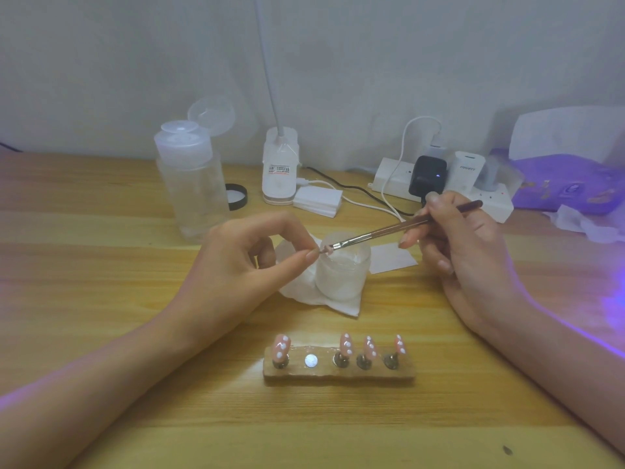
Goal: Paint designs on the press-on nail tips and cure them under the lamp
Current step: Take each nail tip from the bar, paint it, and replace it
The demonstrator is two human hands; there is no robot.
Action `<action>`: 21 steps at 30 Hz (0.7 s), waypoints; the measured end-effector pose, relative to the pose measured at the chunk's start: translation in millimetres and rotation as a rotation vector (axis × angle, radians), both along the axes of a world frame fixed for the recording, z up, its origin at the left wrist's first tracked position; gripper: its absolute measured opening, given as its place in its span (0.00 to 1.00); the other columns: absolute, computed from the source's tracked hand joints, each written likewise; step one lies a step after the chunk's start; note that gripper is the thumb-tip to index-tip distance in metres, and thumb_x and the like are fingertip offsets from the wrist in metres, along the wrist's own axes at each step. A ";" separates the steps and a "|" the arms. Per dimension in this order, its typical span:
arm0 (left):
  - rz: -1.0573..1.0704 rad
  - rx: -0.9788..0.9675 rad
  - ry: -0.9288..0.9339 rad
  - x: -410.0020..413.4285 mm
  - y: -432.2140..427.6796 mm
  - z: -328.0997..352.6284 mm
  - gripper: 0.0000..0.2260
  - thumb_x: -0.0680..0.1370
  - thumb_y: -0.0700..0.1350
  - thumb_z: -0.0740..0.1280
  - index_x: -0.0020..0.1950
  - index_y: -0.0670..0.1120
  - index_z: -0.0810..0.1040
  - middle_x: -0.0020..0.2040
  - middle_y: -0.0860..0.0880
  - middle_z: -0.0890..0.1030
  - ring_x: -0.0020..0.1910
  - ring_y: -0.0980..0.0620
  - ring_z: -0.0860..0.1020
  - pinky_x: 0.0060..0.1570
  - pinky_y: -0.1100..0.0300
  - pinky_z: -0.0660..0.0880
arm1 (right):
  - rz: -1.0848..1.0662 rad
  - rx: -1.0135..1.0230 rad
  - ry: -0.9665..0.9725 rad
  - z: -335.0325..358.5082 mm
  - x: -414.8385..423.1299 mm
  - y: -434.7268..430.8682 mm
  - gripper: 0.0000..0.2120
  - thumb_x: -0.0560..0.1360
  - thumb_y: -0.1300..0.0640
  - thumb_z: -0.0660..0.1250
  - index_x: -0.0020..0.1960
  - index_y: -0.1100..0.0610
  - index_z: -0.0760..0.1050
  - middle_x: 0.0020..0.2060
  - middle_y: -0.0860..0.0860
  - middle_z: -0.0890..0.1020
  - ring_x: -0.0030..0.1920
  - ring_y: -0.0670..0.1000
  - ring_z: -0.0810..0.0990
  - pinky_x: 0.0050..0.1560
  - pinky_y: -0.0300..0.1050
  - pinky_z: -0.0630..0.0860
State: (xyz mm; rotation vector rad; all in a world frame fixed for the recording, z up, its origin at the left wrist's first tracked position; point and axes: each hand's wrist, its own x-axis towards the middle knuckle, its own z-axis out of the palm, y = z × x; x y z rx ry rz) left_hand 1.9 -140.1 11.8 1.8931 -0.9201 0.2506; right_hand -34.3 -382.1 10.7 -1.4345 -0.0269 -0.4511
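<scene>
My left hand (250,262) pinches a small pink nail tip (325,249) between thumb and forefinger, just above a frosted jar (341,275). My right hand (463,245) grips a thin brown brush (399,229), and its bristles touch the held tip. In front of me a wooden holder (338,372) carries several pink nail tips with white dots (346,345) on small stands. One magnet spot on the holder (310,360) stands bare, second from the left.
The jar sits on a white tissue (304,292). Behind it stand a clear pump bottle (192,184), a black jar lid (236,196), a white lamp base (280,170), a stack of white pads (318,200) and a power strip (439,187) with cables. A purple box (568,187) lies far right.
</scene>
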 end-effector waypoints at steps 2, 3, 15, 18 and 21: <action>-0.001 -0.002 -0.001 -0.1 -0.1 0.5 0.04 0.76 0.42 0.72 0.42 0.44 0.80 0.28 0.69 0.73 0.23 0.61 0.65 0.29 0.77 0.61 | -0.002 0.032 -0.003 1.2 -0.3 -0.5 0.12 0.81 0.51 0.63 0.39 0.52 0.74 0.31 0.54 0.84 0.20 0.44 0.60 0.24 0.31 0.62; 0.001 -0.001 -0.001 0.1 -0.3 0.7 0.04 0.76 0.41 0.72 0.42 0.44 0.81 0.28 0.69 0.73 0.23 0.61 0.65 0.29 0.77 0.61 | 0.009 0.050 -0.008 2.1 -0.5 -0.5 0.12 0.80 0.49 0.63 0.38 0.50 0.74 0.31 0.53 0.84 0.20 0.45 0.60 0.24 0.32 0.62; 0.014 0.003 0.014 -0.2 -1.7 0.9 0.05 0.76 0.40 0.73 0.41 0.44 0.80 0.27 0.69 0.73 0.23 0.61 0.65 0.28 0.76 0.60 | 0.009 0.068 -0.030 4.6 -2.3 0.9 0.14 0.79 0.50 0.63 0.34 0.48 0.76 0.29 0.52 0.83 0.20 0.44 0.60 0.23 0.33 0.61; 0.014 0.004 0.017 -0.5 -2.0 1.2 0.05 0.76 0.41 0.73 0.41 0.45 0.80 0.27 0.69 0.73 0.23 0.62 0.65 0.28 0.76 0.60 | 0.039 0.063 -0.034 4.6 -2.5 1.8 0.13 0.78 0.50 0.62 0.36 0.49 0.74 0.29 0.53 0.83 0.20 0.45 0.60 0.23 0.32 0.61; 0.009 -0.006 0.026 -1.5 -2.1 2.0 0.05 0.75 0.44 0.70 0.41 0.45 0.80 0.27 0.69 0.73 0.23 0.61 0.65 0.28 0.76 0.59 | 0.041 0.037 -0.032 3.0 -2.0 1.9 0.11 0.79 0.51 0.62 0.38 0.51 0.73 0.29 0.53 0.83 0.20 0.45 0.60 0.23 0.32 0.62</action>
